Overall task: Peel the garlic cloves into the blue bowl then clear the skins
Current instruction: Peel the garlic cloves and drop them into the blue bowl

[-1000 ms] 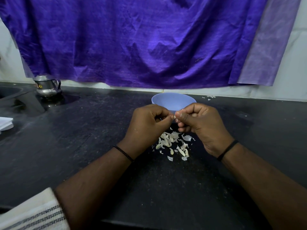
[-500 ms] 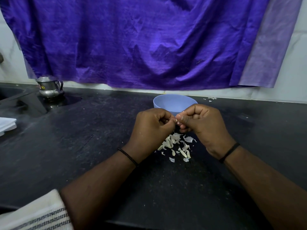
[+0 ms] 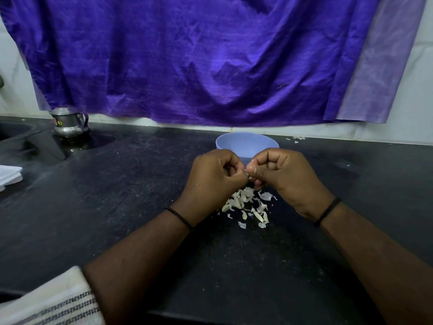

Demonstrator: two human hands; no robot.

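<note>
Both hands meet above the dark counter, just in front of the blue bowl [image 3: 247,143]. My left hand [image 3: 214,179] and my right hand [image 3: 284,177] have their fingers curled and together pinch a small garlic clove [image 3: 248,177], of which only a pale sliver shows between the thumbs. Under the hands lies a heap of pale garlic cloves and skins [image 3: 246,204] on the counter. The bowl's inside is mostly hidden by my knuckles.
A steel pot [image 3: 69,124] stands at the back left beside a sink recess. White folded cloth [image 3: 9,175] lies at the left edge. A few skin scraps [image 3: 297,138] sit by the wall at the right of the bowl. A purple cloth hangs behind.
Both hands stay pinched together on the clove with only small finger shifts. The view has moved slightly, so bowl and hands sit a little lower in frame.
</note>
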